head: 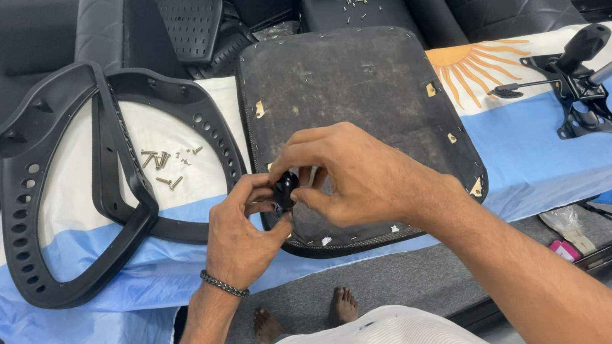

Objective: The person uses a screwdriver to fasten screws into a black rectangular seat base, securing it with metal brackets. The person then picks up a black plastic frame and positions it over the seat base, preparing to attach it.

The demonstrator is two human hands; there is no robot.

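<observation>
So the biggest thing on the blue-and-white cloth is the upturned seat base, flat and dark, with the curved black plastic frame off to the left and the metal tilt mechanism far right. Loose screws sit inside the frame's loop. Over the seat's near edge, the left hand and right hand both pinch a small black plastic part between fingertips. Looks light and rigid, probably a bit slick, so I'd grip it by the sides like that.
</observation>
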